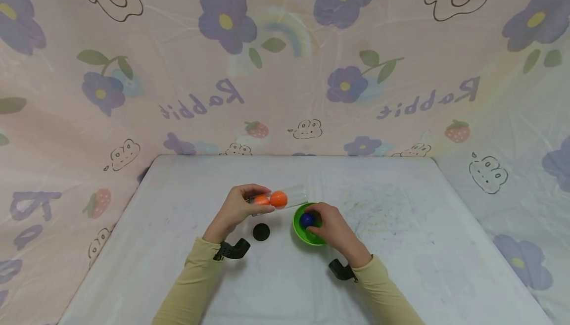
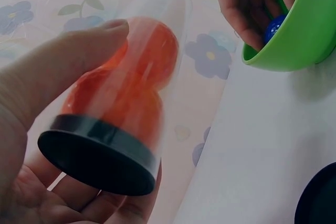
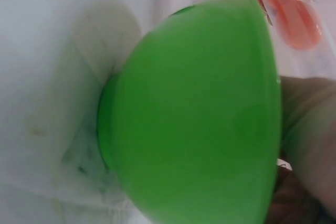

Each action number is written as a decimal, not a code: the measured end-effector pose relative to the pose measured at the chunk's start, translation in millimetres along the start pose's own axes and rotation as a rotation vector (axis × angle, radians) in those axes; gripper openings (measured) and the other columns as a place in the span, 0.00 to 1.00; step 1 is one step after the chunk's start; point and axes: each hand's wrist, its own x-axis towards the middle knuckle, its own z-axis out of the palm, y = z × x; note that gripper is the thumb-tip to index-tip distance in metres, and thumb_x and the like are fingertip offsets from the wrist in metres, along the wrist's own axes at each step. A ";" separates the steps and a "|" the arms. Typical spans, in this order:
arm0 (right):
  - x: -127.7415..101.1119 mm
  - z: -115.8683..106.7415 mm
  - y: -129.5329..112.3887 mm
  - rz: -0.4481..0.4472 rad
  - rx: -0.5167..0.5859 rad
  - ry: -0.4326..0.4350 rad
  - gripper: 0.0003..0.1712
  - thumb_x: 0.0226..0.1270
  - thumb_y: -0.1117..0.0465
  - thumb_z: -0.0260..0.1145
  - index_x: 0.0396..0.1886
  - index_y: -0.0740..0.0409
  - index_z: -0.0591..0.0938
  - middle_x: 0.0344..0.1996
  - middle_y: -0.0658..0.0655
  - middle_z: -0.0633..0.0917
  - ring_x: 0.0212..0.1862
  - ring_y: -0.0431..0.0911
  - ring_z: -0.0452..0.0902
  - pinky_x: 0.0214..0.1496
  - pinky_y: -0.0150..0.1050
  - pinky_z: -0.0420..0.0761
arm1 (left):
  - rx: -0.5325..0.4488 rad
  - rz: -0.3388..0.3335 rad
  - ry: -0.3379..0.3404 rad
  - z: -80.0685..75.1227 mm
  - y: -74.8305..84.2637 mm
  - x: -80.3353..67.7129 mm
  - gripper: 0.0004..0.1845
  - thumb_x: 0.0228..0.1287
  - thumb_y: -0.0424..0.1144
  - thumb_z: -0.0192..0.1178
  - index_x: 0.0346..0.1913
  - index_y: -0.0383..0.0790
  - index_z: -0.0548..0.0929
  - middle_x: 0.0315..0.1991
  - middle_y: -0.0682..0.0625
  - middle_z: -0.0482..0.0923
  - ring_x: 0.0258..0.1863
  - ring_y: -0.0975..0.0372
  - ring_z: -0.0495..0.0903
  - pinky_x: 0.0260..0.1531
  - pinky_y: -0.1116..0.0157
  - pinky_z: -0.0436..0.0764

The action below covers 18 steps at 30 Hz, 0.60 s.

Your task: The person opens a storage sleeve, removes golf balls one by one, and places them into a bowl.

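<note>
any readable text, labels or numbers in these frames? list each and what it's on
"Rabbit": printed on the pink backdrop sheet, seen mirrored, at two places in the head view, left of centre and right.
Partial mirrored letters at the far left edge of the same sheet: cut off, not readable.
Nothing readable on the clear tube, its black cap, the green bowl or the blue ball.

A black lid (image 1: 261, 231), probably, lies on the white table (image 1: 401, 246).
</note>
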 end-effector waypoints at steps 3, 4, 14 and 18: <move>0.3 -1.1 0.5 0.002 0.009 -0.018 0.24 0.47 0.73 0.76 0.47 0.61 0.81 0.46 0.56 0.81 0.48 0.49 0.77 0.51 0.45 0.78 | 0.001 0.000 -0.005 -0.1 -0.5 0.3 0.23 0.40 0.36 0.79 0.45 0.43 0.86 0.47 0.48 0.80 0.42 0.52 0.75 0.33 0.61 0.80; 0.5 -1.6 0.8 0.000 0.013 -0.028 0.24 0.47 0.73 0.76 0.47 0.61 0.81 0.46 0.56 0.81 0.49 0.49 0.77 0.51 0.45 0.78 | 0.002 -0.001 -0.007 -0.1 -0.6 0.2 0.23 0.40 0.36 0.79 0.45 0.43 0.86 0.47 0.48 0.80 0.41 0.52 0.75 0.33 0.61 0.80; -2.7 -16.6 4.3 -0.057 0.124 -0.085 0.24 0.52 0.71 0.74 0.51 0.63 0.80 0.47 0.58 0.82 0.48 0.51 0.79 0.50 0.46 0.78 | -0.004 0.015 -0.028 -0.2 -0.5 0.3 0.23 0.41 0.36 0.79 0.45 0.42 0.85 0.46 0.47 0.81 0.40 0.52 0.75 0.32 0.61 0.80; -3.5 -24.6 7.0 -0.086 0.197 -0.099 0.24 0.55 0.70 0.73 0.52 0.64 0.79 0.48 0.60 0.82 0.50 0.52 0.79 0.52 0.46 0.78 | 0.001 0.015 -0.029 -0.6 -1.1 0.1 0.23 0.41 0.36 0.79 0.45 0.41 0.85 0.46 0.47 0.81 0.40 0.52 0.75 0.33 0.61 0.80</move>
